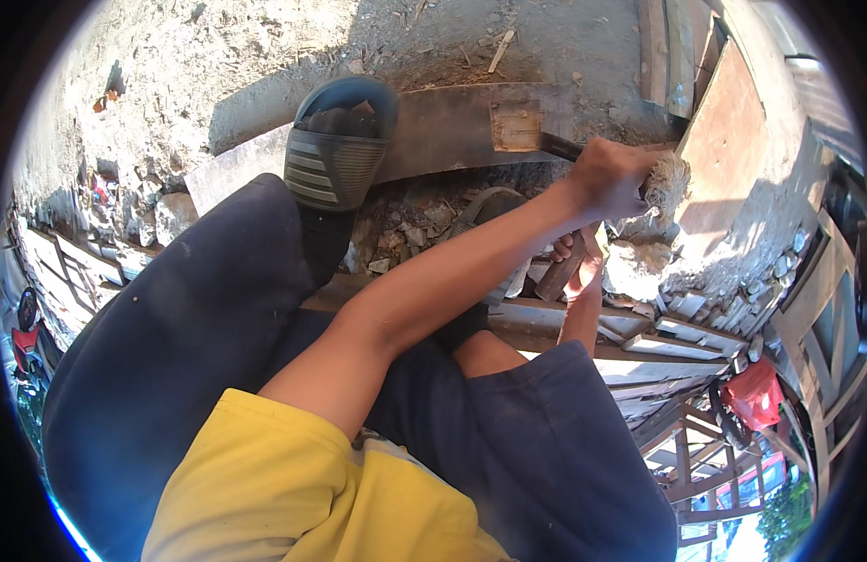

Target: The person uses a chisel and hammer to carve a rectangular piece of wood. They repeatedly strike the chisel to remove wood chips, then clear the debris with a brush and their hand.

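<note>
My left arm, in a yellow sleeve, reaches across to the upper right. There my left hand (609, 178) is closed around a dark bar-like tool (561, 146), most of it hidden in the fist. A pale, frayed, fibrous lump (669, 184) shows just beyond the knuckles; I cannot tell whether it joins the tool. Below, partly covered by the left wrist, my right hand (589, 260) is closed on a brown wooden piece (555, 279). At the tool's far end a light wooden block (516, 126) lies against a long grey-brown plank (433, 131).
My sandalled left foot (338, 159) rests by the plank, the other sandal (489, 211) nearer the hands. Rubble (400, 248) lies between them. Stacked timber (677, 342) fills the right, with a brown board (728, 136) leaning above and a red bag (754, 393) beyond.
</note>
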`<action>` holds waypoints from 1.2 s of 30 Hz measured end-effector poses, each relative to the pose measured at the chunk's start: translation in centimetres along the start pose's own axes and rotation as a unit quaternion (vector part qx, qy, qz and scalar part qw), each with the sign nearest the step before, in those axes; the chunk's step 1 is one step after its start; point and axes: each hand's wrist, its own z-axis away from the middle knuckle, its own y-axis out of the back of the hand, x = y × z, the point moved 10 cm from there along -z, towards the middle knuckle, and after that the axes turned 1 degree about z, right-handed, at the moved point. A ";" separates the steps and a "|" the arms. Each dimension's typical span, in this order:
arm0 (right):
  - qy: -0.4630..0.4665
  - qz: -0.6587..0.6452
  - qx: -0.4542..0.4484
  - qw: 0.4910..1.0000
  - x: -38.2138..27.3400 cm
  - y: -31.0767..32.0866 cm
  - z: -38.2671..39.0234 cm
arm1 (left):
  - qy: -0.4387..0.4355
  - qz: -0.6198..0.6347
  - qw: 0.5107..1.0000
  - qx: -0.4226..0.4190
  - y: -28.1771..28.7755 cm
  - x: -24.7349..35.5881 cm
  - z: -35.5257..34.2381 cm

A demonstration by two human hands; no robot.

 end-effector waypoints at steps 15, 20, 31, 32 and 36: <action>0.160 0.292 0.243 0.911 -11.8 -2.4 11.4 | 0.011 -0.030 0.999 0.028 0.2 -0.7 0.1; 0.470 0.254 0.150 0.832 -24.7 -13.9 24.1 | 0.001 -0.050 0.998 0.031 0.1 -0.6 -0.1; 0.248 0.425 0.243 0.836 -15.6 -14.4 15.8 | 0.033 -0.034 0.999 0.000 0.6 -1.0 0.3; 0.280 0.416 0.229 0.834 -16.7 -14.7 16.7 | 0.036 -0.033 0.999 0.004 0.5 -1.1 0.8; 0.443 0.331 0.220 0.804 -23.1 -17.5 25.5 | 0.028 -0.035 0.999 -0.009 -0.5 -0.9 0.4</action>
